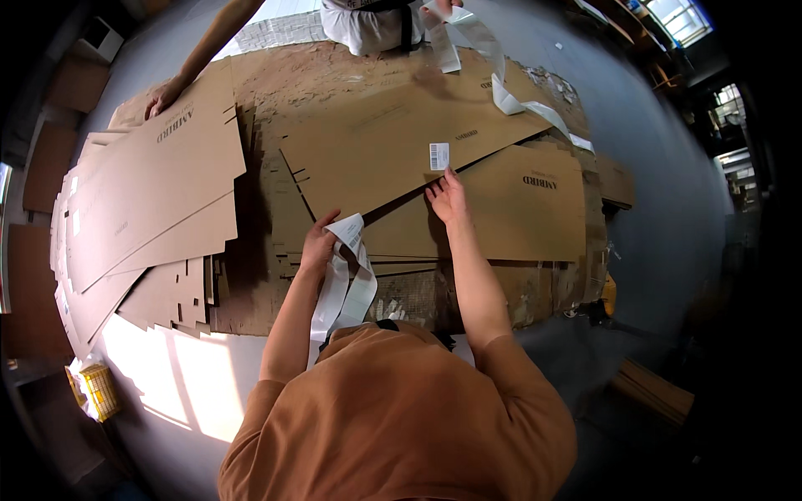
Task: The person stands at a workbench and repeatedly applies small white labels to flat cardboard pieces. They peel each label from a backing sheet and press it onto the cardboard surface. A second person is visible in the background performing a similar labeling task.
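Observation:
My left hand (318,244) is closed on a strip of white labels (341,288), which loops and hangs down in front of me. With fingers stretched out, my right hand (449,200) touches the near edge of a flat brown cardboard sheet (376,159), just below a small white barcode label (439,156) on it. That sheet lies slanted on top of a stack of printed flattened cartons (518,217). Whether any fingers reach under its edge, I cannot tell.
Across the stack stands another person, one hand (159,100) on the left pile of flattened cartons (159,192), the other holding a long white label strip (505,100). A yellow-and-white package (98,391) sits on the floor at left. More cardboard (652,391) lies at lower right.

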